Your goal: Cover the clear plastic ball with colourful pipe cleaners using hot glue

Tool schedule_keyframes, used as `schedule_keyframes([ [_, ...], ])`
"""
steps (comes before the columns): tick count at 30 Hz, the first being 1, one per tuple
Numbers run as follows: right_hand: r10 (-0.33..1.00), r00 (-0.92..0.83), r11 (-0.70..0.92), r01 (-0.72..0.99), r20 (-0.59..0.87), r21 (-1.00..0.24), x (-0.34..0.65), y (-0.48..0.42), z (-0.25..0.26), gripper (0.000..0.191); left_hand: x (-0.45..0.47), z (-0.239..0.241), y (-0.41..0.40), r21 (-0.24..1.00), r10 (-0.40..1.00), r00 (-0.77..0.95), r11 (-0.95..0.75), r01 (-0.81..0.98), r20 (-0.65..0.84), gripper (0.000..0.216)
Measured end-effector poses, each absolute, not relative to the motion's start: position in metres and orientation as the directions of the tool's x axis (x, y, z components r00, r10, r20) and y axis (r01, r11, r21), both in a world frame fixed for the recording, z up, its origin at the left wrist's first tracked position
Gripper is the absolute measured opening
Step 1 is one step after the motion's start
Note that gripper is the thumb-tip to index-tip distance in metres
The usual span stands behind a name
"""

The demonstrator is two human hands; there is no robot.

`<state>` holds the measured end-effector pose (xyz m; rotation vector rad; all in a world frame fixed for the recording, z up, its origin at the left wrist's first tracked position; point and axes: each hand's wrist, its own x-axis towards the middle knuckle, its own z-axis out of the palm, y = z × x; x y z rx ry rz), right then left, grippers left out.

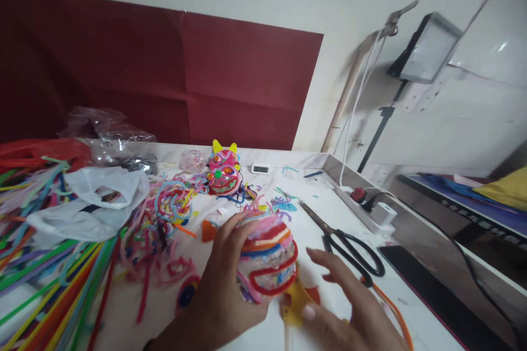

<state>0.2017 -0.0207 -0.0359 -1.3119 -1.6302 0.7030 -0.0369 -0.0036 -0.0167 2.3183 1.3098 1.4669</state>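
In my left hand (222, 279) is a clear round ball (269, 255) banded with pipe cleaners in pink, red, orange, white and blue. Its fingers curl over the ball's left side and top. A red pipe-cleaner loop outlines a mouth-like shape on the front. My right hand (354, 307) is just right of the ball, fingers apart, with nothing visible in them. Between the hands, partly hidden behind the ball, lies a yellow tool (297, 301) that looks like a glue gun. Black-handled scissors (343, 241) lie beyond my right hand.
Loose pipe cleaners (78, 279) and a white plastic bag (102, 197) cover the left side. A tangle of cut pieces (160, 219) lies beside them. Farther back are a decorated pink figure (224, 170) and a small digital display (261, 168). A power strip (362, 211) runs along the right edge.
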Motion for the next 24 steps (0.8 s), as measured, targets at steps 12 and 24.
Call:
schedule_keyframes([
  [12, 0.979, -0.183, 0.051, -0.186, 0.085, -0.981, 0.142, -0.011, 0.007, 0.083, -0.033, -0.022, -0.003, 0.493, 0.693, 0.207, -0.66, 0.567, 0.691, 0.086],
  [24, 0.976, -0.186, 0.076, -0.21, 0.116, -0.975, 0.141, -0.01, 0.007, 0.069, -0.03, -0.026, -0.003, 0.498, 0.693, 0.211, -0.665, 0.556, 0.69, 0.089],
])
